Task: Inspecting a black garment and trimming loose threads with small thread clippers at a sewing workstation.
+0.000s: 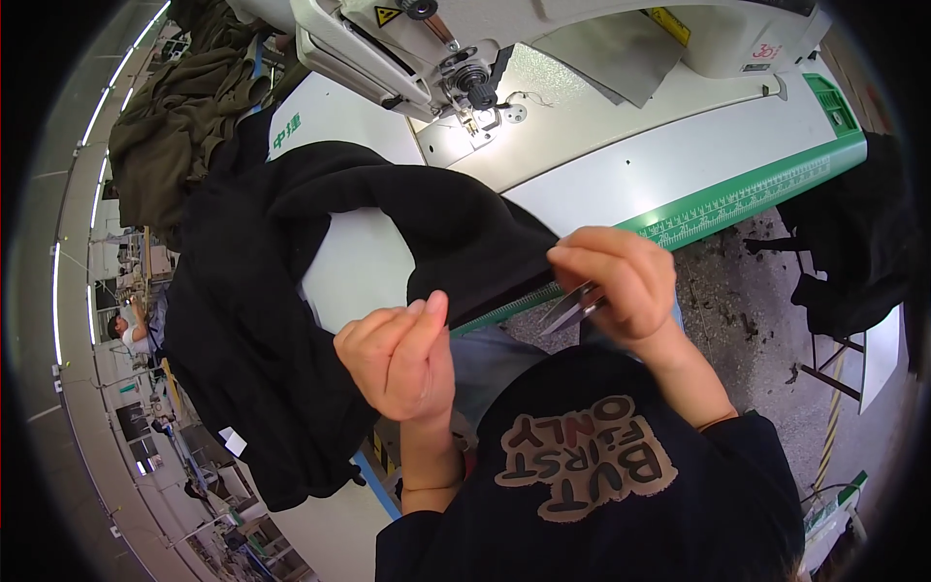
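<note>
A black garment (262, 359) of soft, thick cloth lies bunched over the left and front of the sewing table, with an opening in its middle. My left hand (400, 361) is closed in a pinch beside the garment's near edge. What lies between its fingertips, if anything, is too small to make out. My right hand (626, 281) is closed around small metal thread snips (570, 308), whose blades point down and left. Its thumb and forefinger meet at the right-hand corner of the cloth. A small white label (233, 442) shows on the garment's lower left.
A white sewing machine (378, 58) stands at the far side, its needle area lit. Along the table's front edge runs a green ruler strip (756, 199). Brown-green garments (179, 136) are piled far left; dark cloth (853, 242) hangs over a stand at right. Another person (134, 335) sits far left.
</note>
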`<state>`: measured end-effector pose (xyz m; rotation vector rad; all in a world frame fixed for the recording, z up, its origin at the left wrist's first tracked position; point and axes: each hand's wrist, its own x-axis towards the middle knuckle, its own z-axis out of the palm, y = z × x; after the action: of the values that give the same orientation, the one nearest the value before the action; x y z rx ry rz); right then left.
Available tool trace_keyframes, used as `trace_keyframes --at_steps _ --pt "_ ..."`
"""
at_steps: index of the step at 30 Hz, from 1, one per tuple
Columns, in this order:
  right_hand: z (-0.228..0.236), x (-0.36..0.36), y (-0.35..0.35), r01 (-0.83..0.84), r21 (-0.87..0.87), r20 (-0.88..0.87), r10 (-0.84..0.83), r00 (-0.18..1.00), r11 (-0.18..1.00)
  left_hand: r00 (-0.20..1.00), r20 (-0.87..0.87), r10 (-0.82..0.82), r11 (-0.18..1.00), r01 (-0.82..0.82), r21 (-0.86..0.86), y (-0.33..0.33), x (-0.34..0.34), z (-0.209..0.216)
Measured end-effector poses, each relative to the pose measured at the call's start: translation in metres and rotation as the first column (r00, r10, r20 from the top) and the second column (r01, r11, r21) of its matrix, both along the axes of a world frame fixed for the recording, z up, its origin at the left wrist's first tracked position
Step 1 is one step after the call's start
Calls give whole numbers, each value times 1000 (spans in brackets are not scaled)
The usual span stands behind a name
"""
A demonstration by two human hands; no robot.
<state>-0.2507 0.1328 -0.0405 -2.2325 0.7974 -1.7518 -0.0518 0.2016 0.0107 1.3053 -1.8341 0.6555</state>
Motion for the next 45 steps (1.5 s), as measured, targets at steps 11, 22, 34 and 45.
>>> trace_keyframes --at_steps 11,22,34,45 --pt "-5 -2 4 -2 -108 -61 -5 998 994 981 -183 -58 997 68 48 9 -10 -8" --pt "-5 2 1 14 -59 -10 -14 1000 998 997 -69 -47 993 54 103 10 -11 1" --pt "26 5 -3 -488 829 477 109 872 274 240 -957 163 695 660 284 -19 -8 11" --pt "26 3 -3 -661 746 641 175 747 87 44 -990 130 666 736 121 -18 4 4"
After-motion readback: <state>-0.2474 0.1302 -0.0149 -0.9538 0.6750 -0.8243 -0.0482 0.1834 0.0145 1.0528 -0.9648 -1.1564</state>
